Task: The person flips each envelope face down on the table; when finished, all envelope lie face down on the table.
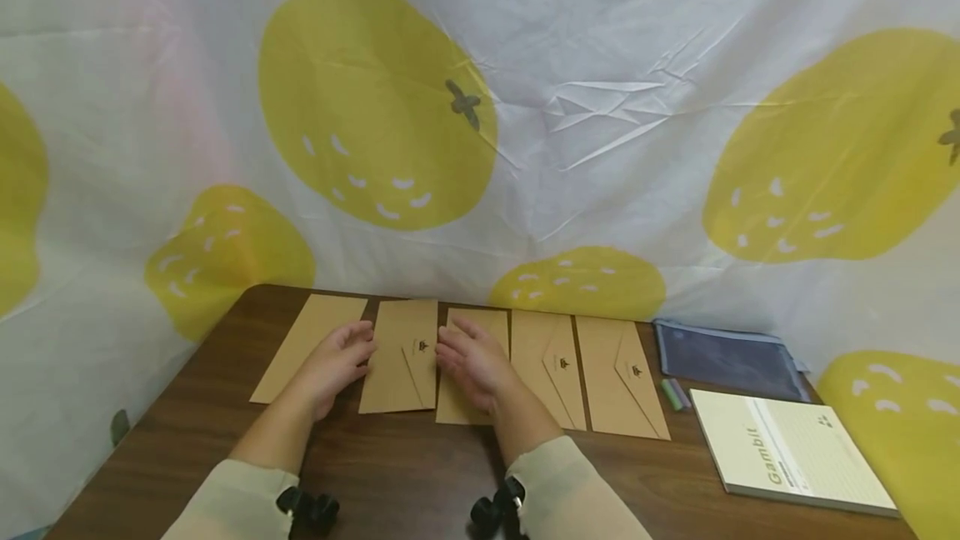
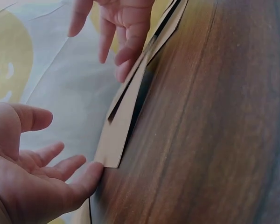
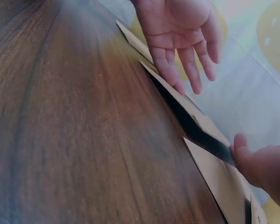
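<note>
Five brown paper envelopes lie in a row on the dark wooden table. My left hand (image 1: 337, 365) is at the left edge of the second envelope (image 1: 393, 369), fingers relaxed; in the left wrist view a fingertip of that hand (image 2: 42, 172) touches the envelope's corner (image 2: 114, 144). On its other side, my right hand (image 1: 476, 365) is at the right edge, over the third envelope (image 1: 457, 407), which it partly hides. The right wrist view shows the second envelope (image 3: 177, 100) slightly raised off the table between the left hand (image 3: 177, 32) and the right hand (image 3: 266, 168).
The leftmost envelope (image 1: 300, 357) is plain; two more envelopes (image 1: 536, 373) (image 1: 618, 373) lie right of the third. Farther right are a blue mesh pouch (image 1: 731, 361), small green and purple items (image 1: 675, 394) and a notebook (image 1: 795, 452). A lemon-print curtain (image 1: 600, 148) hangs behind.
</note>
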A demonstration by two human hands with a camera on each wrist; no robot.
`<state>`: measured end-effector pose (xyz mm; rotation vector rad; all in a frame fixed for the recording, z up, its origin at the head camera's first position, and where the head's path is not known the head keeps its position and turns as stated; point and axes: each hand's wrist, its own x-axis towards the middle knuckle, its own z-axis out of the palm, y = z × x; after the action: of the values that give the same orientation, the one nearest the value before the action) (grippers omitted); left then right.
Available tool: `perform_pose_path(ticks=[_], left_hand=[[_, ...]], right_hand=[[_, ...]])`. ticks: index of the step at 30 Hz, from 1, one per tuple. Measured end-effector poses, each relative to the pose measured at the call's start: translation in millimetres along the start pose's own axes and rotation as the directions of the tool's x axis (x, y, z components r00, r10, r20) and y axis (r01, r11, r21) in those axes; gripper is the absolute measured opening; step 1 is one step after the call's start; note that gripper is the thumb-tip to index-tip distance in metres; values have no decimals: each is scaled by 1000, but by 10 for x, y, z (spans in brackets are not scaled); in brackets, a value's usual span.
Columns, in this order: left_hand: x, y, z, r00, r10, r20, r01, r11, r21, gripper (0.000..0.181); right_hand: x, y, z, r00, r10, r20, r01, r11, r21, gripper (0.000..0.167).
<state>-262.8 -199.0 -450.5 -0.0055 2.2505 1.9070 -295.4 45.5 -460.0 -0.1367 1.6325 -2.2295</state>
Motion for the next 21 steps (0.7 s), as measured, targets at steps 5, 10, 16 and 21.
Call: perform_pose_path(ticks=[5, 10, 16, 21], left_hand=[[-2, 6, -8, 1000, 11, -1, -11, 999, 32, 63], [-4, 2, 16, 1000, 16, 18, -18, 995, 95, 62], [5, 20, 97, 997, 51, 50, -58, 987, 150, 62], [-17, 67, 156, 995, 41, 95, -57, 984, 171, 67]], right_hand=[[15, -13, -9, 1000, -2, -11, 2, 1000, -20, 71], [31, 23, 4, 1000, -28, 10, 29, 998, -59, 62], [19, 45, 62, 998, -40, 42, 46, 988, -150, 64], [0, 50, 114, 996, -42, 74, 53, 986, -156, 70]])
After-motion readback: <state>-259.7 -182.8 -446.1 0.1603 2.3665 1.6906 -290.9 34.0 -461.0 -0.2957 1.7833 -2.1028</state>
